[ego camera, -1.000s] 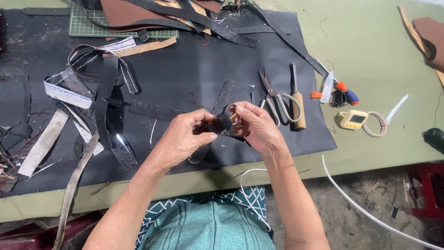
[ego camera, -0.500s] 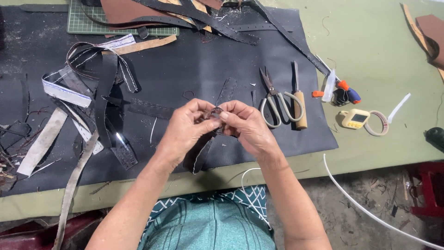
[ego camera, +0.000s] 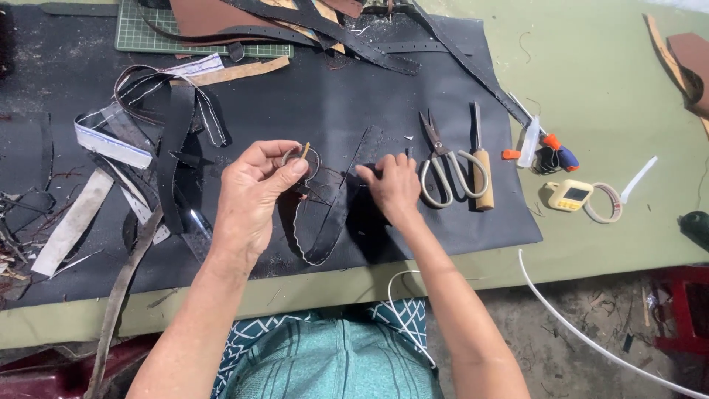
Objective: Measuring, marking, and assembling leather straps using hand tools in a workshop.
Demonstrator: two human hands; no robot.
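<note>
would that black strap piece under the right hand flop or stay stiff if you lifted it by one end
Probably floppy: the black strap piece lies flat and curves into a loop, like the other limp strips. Likely light, being thin. It may drag on the black mat rather than slide; the right hand presses on it.

Even, soft daylight, faint shadows under the hands, sharp focus throughout, slight wide-angle bending at the edges.

A workbench [ego camera: 605,96] covered in olive-green cloth is seen beneath and beyond the hands, overlaid by a black mat [ego camera: 295,96]. Below right of the hands, a dusty, littered floor [ego camera: 583,310] and possibly a red stool [ego camera: 683,307] are shown.
</note>
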